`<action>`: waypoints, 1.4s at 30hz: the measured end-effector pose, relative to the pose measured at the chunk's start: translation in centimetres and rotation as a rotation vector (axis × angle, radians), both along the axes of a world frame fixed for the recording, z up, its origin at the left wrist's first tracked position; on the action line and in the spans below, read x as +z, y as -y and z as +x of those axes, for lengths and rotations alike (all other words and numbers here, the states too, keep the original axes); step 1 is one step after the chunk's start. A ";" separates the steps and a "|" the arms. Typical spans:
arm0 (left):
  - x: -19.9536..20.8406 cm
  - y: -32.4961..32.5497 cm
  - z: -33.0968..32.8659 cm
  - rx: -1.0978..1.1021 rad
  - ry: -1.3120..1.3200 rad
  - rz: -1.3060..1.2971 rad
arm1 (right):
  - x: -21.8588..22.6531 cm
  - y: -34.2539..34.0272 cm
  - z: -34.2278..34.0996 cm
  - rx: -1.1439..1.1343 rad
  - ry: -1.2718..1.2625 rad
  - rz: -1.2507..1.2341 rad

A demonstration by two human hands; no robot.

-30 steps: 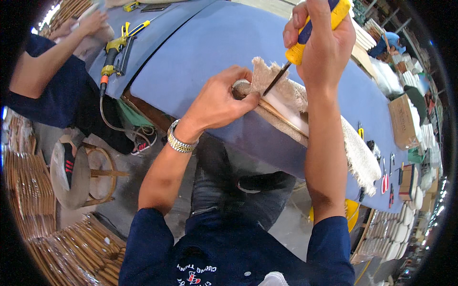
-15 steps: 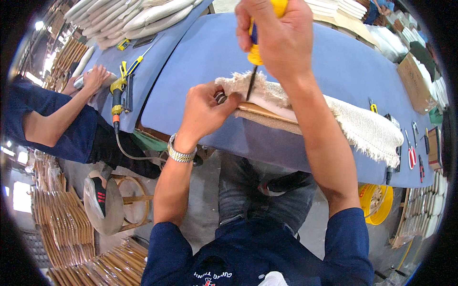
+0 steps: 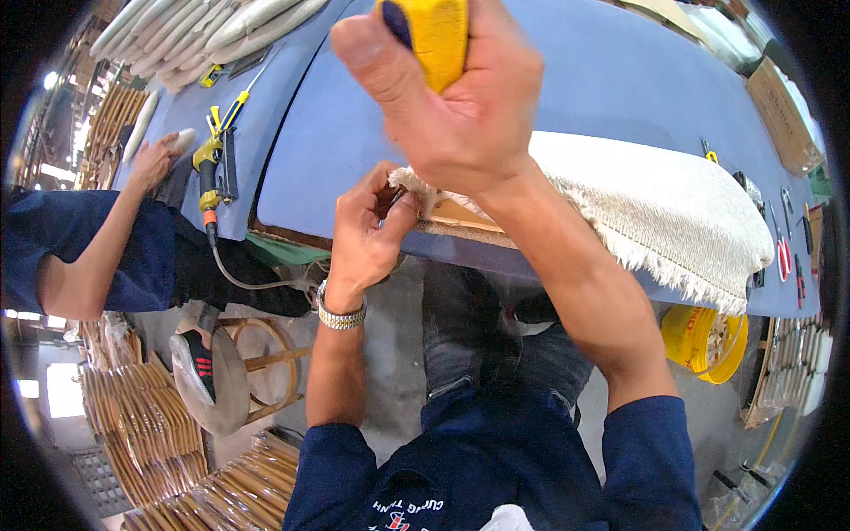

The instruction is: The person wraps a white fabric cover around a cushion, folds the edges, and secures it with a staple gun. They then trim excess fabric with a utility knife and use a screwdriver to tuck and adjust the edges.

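Note:
My right hand (image 3: pixel 478 133) is wrapped around the yellow and dark blue handle (image 3: pixel 434 49) of a screwdriver, close to the camera; its shaft is hidden behind my hand. My left hand (image 3: pixel 367 226) pinches the frayed end of a cream woven fabric (image 3: pixel 412 181). This fabric belongs to a long padded piece (image 3: pixel 655 199) lying along the near table edge, with loose fringe on its near side. Between my hands a strip of its bare wood (image 3: pixel 465 215) shows. My right hand and forearm cover part of the piece.
On the blue table (image 3: pixel 602 71) lie red-handled scissors (image 3: pixel 784 258) and other tools at right. A cardboard box (image 3: pixel 784 115) stands beyond them. At left, a yellow staple gun (image 3: pixel 209 164) with a hose lies near a co-worker's hand (image 3: pixel 155 162). A yellow bucket (image 3: pixel 708 345) stands below right.
My right hand has come left and nearer the camera with the screwdriver, whose shaft was visible against the fabric and wood before. My left hand keeps its pinch. The whole view has shifted a little.

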State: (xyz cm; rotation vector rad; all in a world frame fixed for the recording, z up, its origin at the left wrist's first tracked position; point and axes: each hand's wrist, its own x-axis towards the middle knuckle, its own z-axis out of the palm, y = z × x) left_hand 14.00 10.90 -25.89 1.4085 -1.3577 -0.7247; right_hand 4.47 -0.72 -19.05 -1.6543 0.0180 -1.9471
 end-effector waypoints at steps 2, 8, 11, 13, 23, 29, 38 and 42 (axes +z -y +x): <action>-0.4 -0.3 0.1 0.019 -0.053 -0.002 | -0.5 -0.2 0.0 -0.012 0.031 0.007; -3.6 -1.5 0.7 0.051 0.051 0.012 | -3.1 -1.1 0.8 -0.020 0.036 0.083; -5.2 -2.1 0.5 0.109 0.132 0.019 | -5.4 -1.9 0.8 -0.082 -0.049 0.196; -6.0 -1.6 0.4 0.159 0.244 -0.065 | -6.9 -2.2 0.6 -0.121 -0.083 0.248; -5.4 -2.2 2.0 0.129 0.484 -0.055 | -6.5 -3.3 1.0 0.041 0.010 0.159; -5.3 -1.5 2.3 0.058 0.449 -0.189 | -6.0 -4.8 -0.5 0.004 -0.002 0.155; -4.1 -1.4 2.4 0.060 0.303 -0.059 | -5.7 -3.7 0.5 -0.015 -0.033 0.017; -2.8 -1.3 2.8 0.003 0.202 0.090 | -5.8 -2.4 1.4 -0.036 -0.048 -0.085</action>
